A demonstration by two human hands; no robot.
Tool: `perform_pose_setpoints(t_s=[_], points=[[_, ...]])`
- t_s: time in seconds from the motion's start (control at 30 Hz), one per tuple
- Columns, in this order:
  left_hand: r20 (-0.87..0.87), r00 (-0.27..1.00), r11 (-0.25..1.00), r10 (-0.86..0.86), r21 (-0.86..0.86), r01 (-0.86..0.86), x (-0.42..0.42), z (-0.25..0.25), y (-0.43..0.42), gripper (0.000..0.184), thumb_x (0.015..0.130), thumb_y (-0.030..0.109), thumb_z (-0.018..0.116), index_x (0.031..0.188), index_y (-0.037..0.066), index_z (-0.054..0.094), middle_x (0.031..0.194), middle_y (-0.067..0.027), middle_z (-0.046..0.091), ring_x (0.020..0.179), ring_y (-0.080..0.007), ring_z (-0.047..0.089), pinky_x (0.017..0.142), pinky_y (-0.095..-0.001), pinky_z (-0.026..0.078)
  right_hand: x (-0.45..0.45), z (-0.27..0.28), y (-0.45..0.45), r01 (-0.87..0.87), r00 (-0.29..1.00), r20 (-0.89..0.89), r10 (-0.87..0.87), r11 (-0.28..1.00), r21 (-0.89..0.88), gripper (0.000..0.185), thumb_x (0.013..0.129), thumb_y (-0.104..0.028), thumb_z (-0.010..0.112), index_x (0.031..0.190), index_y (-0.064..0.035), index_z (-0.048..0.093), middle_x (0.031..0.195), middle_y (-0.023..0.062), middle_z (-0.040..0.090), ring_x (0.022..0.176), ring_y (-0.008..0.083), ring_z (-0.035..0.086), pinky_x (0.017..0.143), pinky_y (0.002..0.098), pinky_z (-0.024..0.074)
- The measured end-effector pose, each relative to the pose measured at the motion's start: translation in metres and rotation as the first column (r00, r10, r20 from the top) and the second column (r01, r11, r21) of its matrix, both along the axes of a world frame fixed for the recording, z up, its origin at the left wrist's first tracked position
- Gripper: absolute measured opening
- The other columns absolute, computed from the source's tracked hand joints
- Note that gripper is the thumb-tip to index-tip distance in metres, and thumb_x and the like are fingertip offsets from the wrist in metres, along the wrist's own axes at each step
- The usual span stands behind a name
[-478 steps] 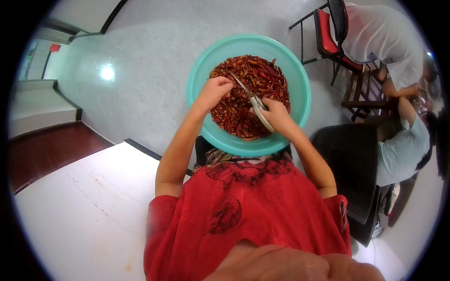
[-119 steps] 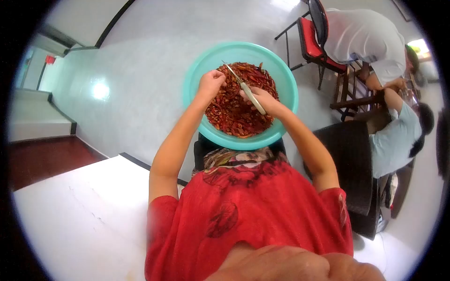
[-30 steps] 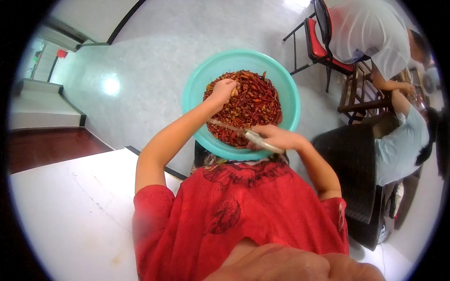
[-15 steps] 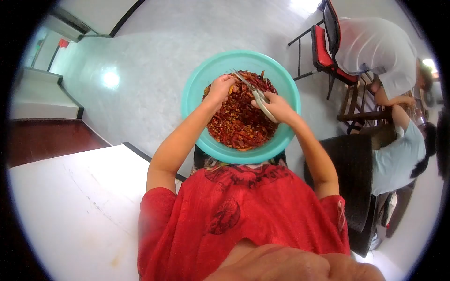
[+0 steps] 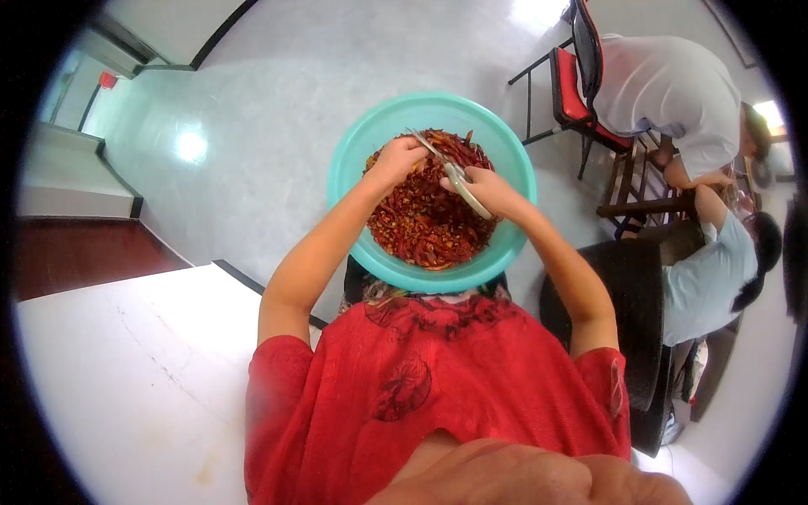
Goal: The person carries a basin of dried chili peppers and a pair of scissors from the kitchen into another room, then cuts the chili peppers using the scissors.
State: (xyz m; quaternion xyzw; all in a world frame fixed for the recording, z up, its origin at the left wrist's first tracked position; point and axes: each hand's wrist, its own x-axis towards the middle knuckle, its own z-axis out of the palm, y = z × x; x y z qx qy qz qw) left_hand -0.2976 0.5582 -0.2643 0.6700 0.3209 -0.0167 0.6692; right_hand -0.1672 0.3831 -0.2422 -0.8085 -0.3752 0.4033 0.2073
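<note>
On my lap rests a light green plastic basin (image 5: 343,160) holding a heap of dried red chilies (image 5: 429,231), some whole and some in cut pieces. My right hand (image 5: 492,192) grips the scissors (image 5: 468,194) by their pale handles, over the right side of the heap. Their metal blades point up and left, close to the fingertips of my left hand (image 5: 399,160). That hand is closed in a pinch above the left of the heap, on what looks like a dried chili, mostly covered by the fingers.
A white table top (image 5: 126,353) lies at my left. Two seated people (image 5: 665,93) are at the right, one on a red and black chair (image 5: 572,88), the other on a dark chair (image 5: 610,311). Grey floor (image 5: 278,109) stretches ahead.
The scissors have shifted slightly left, their blades nearer my left fingers. The orange chili piece seen in my left fingers is now mostly hidden. The view has shifted slightly.
</note>
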Motion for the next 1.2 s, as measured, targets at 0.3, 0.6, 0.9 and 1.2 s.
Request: perform_pose_setpoints(t_s=[0.3, 0.6, 0.9, 1.2], points=[[-0.034, 0.999, 0.999, 0.030, 0.020, -0.029, -0.003, -0.025, 0.024, 0.017, 0.085, 0.017, 0.062, 0.092, 0.002, 0.066, 0.071, -0.0027, 0.062, 0.047, -0.0081, 0.042, 0.042, -0.0249, 0.031, -0.008, -0.012, -0.005, 0.023, 0.998, -0.059, -0.025, 0.999, -0.023, 0.077, 0.078, -0.071, 0.060, 0.092, 0.0046, 0.068, 0.081, 0.0179, 0.066, 0.079, 0.0291, 0.065, 0.073, 0.0386, 0.0486], [-0.066, 0.997, 0.999, -0.025, -0.040, 0.022, -0.007, 0.007, 0.014, 0.028, 0.088, 0.024, 0.057, 0.107, 0.005, 0.067, 0.072, 0.0001, 0.058, 0.053, -0.0064, 0.042, 0.045, -0.0236, 0.029, -0.010, -0.011, -0.007, 0.080, 0.996, -0.045, -0.075, 0.992, 0.097, 0.078, 0.077, -0.068, 0.063, 0.101, 0.0061, 0.066, 0.084, 0.0179, 0.067, 0.083, 0.0282, 0.065, 0.076, 0.0378, 0.0486], [-0.059, 0.993, 0.994, -0.107, -0.032, 0.105, -0.007, -0.006, 0.018, 0.020, 0.088, 0.024, 0.055, 0.095, 0.007, 0.063, 0.072, 0.0005, 0.056, 0.053, -0.0062, 0.039, 0.045, -0.0235, 0.029, -0.004, -0.010, -0.007, 0.059, 0.994, -0.097, -0.058, 0.998, 0.007, 0.070, 0.077, -0.064, 0.067, 0.095, 0.0036, 0.067, 0.078, 0.0145, 0.065, 0.075, 0.0241, 0.063, 0.070, 0.0349, 0.0474], [-0.034, 0.999, 0.999, -0.002, -0.046, 0.001, -0.009, -0.003, 0.016, 0.021, 0.089, 0.024, 0.053, 0.098, 0.008, 0.063, 0.075, 0.0020, 0.056, 0.058, -0.0054, 0.040, 0.048, -0.0221, 0.029, -0.004, -0.026, -0.012, 0.126, 0.989, -0.102, -0.107, 0.970, 0.208, 0.076, 0.077, -0.067, 0.063, 0.100, 0.0059, 0.066, 0.084, 0.0169, 0.066, 0.081, 0.0258, 0.064, 0.074, 0.0358, 0.0482]])
